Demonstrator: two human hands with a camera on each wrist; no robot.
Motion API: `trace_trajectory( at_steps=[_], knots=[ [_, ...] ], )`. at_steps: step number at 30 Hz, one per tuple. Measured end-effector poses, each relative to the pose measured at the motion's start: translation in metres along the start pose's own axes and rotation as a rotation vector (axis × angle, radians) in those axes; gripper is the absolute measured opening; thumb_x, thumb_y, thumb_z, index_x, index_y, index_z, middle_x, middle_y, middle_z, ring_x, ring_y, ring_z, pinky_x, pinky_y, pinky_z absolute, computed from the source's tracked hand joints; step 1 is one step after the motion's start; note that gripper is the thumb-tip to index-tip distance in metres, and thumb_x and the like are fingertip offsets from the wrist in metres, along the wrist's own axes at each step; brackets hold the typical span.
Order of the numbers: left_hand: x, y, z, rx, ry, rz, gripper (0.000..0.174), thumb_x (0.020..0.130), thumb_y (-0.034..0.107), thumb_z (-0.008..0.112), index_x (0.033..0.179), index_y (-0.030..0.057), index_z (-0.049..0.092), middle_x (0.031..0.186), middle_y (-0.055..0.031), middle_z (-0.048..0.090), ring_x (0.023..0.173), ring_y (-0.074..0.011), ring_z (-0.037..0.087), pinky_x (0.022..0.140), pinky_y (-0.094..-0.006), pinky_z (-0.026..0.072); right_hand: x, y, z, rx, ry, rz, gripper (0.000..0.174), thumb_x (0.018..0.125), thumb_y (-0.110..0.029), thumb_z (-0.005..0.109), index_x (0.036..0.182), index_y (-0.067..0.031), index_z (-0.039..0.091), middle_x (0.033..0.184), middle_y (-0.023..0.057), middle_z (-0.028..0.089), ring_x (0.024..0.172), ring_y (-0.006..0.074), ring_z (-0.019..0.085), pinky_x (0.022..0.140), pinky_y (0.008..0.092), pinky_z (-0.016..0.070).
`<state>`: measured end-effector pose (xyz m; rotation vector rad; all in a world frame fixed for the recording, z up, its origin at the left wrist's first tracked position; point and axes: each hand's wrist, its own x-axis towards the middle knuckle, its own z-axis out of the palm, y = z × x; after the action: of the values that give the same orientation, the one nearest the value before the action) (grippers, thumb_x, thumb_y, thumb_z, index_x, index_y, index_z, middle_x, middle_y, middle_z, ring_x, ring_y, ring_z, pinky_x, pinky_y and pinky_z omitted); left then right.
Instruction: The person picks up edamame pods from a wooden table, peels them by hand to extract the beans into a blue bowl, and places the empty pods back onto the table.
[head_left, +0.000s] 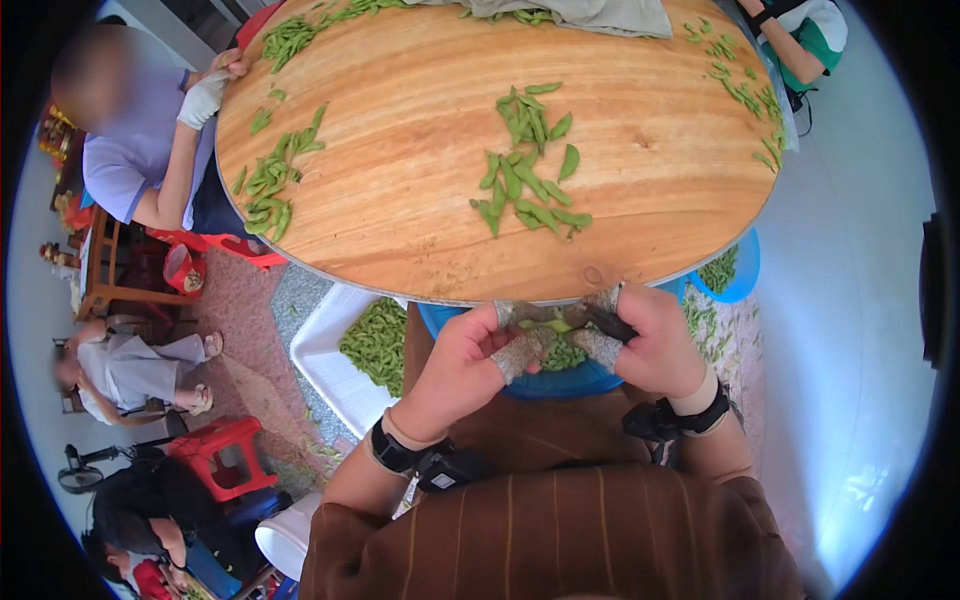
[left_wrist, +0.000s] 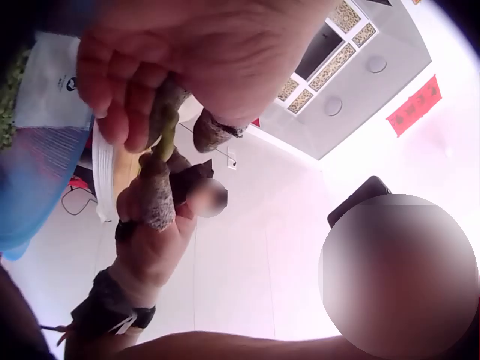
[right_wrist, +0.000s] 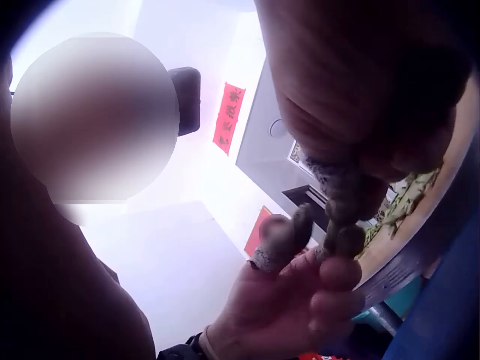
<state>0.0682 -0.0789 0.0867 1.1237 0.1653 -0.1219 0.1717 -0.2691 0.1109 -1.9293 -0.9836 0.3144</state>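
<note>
Just off the near edge of the round wooden table, my left hand point(head_left: 460, 358) and right hand point(head_left: 660, 340) meet tip to tip. Between them is a green edamame pod point(head_left: 553, 326), pinched at either end by thumb and finger. Grey, worn finger covers wrap those thumbs and fingers. From the left wrist, the pod point(left_wrist: 169, 131) shows stretched between the two hands. Directly beneath sits a blue basin point(head_left: 437, 318) with shelled green beans point(head_left: 565, 354) in it, partly hidden by my hands. A loose pile of pods point(head_left: 530, 175) lies on the tabletop ahead.
The wooden table point(head_left: 400, 180) carries more pods along its left and right rims and a grey cloth point(head_left: 590, 15). A white bin point(head_left: 320, 345) of green pieces stands at left, a blue basket point(head_left: 745, 265) at right. One person point(head_left: 140, 150) sits at the table's left.
</note>
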Motion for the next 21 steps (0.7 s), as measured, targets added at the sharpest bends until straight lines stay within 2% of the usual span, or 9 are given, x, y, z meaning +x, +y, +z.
trace_trajectory(
  at_steps=[2,4,8,11,13,17,18,20,21],
  knots=[
    [0.002,0.005,-0.006,0.076,-0.064,-0.054,0.016,0.094,0.010,0.054,0.106,0.0014,0.061,0.085,-0.0027,0.062,0.074,-0.0079,0.057,0.066,-0.0215,0.0467,-0.001,0.005,-0.004,-0.067,-0.038,-0.090,0.024,0.076,-0.009,0.068,0.099,-0.0067,0.064,0.080,0.0153,0.061,0.072,0.0319,0.060,0.064,0.0346,0.0482],
    [0.004,0.006,-0.013,0.197,-0.164,-0.309,0.014,0.094,0.013,0.055,0.100,0.0021,0.061,0.077,-0.0013,0.060,0.067,-0.0064,0.053,0.059,-0.0200,0.0428,-0.003,0.012,-0.005,-0.138,-0.116,-0.174,0.023,0.076,-0.008,0.067,0.099,-0.0073,0.065,0.081,0.0149,0.061,0.074,0.0339,0.060,0.063,0.0362,0.0480],
    [0.007,-0.001,-0.012,0.015,-0.172,-0.290,0.014,0.094,0.014,0.055,0.095,0.0024,0.061,0.074,-0.0010,0.060,0.063,-0.0058,0.052,0.056,-0.0192,0.0412,-0.005,0.002,0.000,-0.072,-0.001,0.004,0.024,0.079,-0.009,0.065,0.103,-0.0059,0.063,0.082,0.0150,0.062,0.077,0.0338,0.062,0.066,0.0352,0.0490],
    [0.006,-0.005,-0.004,0.050,-0.031,-0.141,0.015,0.095,0.016,0.053,0.096,0.0031,0.060,0.074,-0.0008,0.060,0.063,-0.0067,0.052,0.058,-0.0202,0.0413,-0.011,0.002,0.007,0.130,0.079,0.115,0.028,0.081,-0.009,0.062,0.108,-0.0037,0.059,0.085,0.0147,0.064,0.081,0.0330,0.064,0.070,0.0346,0.0501],
    [0.007,-0.006,0.001,0.063,0.049,-0.034,0.013,0.093,0.011,0.053,0.100,0.0032,0.061,0.076,-0.0011,0.060,0.064,-0.0069,0.052,0.059,-0.0201,0.0423,-0.015,0.001,0.009,0.138,-0.049,0.180,0.029,0.083,-0.009,0.060,0.111,-0.0016,0.055,0.088,0.0145,0.065,0.083,0.0314,0.066,0.073,0.0338,0.0505],
    [0.008,-0.013,0.003,0.195,0.038,0.039,0.017,0.089,0.005,0.055,0.105,0.0020,0.060,0.080,-0.0002,0.062,0.069,-0.0064,0.054,0.061,-0.0209,0.0446,-0.014,0.002,0.009,0.164,-0.113,0.121,0.030,0.083,-0.007,0.059,0.112,-0.0013,0.054,0.088,0.0133,0.066,0.085,0.0295,0.066,0.075,0.0344,0.0508],
    [0.008,-0.013,0.005,0.306,0.039,0.115,0.020,0.087,0.002,0.056,0.106,0.0016,0.061,0.082,-0.0024,0.063,0.070,-0.0091,0.056,0.062,-0.0227,0.0456,-0.015,0.005,0.009,0.162,-0.111,0.120,0.030,0.083,-0.007,0.059,0.112,-0.0013,0.054,0.088,0.0133,0.066,0.085,0.0295,0.066,0.075,0.0344,0.0508],
    [0.008,-0.012,0.005,0.416,0.039,0.189,0.023,0.084,-0.001,0.057,0.106,0.0013,0.061,0.084,-0.0046,0.064,0.071,-0.0119,0.058,0.062,-0.0244,0.0467,-0.016,0.009,0.010,0.245,-0.127,0.154,0.029,0.085,-0.006,0.055,0.113,-0.0023,0.054,0.085,0.0071,0.066,0.073,0.0194,0.065,0.065,0.0307,0.0503],
    [0.009,-0.011,0.004,0.697,0.048,0.315,0.024,0.082,-0.002,0.058,0.105,0.0012,0.062,0.084,-0.0082,0.064,0.072,-0.0158,0.060,0.063,-0.0261,0.0473,-0.016,0.008,0.010,0.245,-0.127,0.156,0.029,0.085,-0.006,0.055,0.113,-0.0023,0.054,0.085,0.0071,0.066,0.073,0.0194,0.065,0.065,0.0307,0.0503]
  ],
)
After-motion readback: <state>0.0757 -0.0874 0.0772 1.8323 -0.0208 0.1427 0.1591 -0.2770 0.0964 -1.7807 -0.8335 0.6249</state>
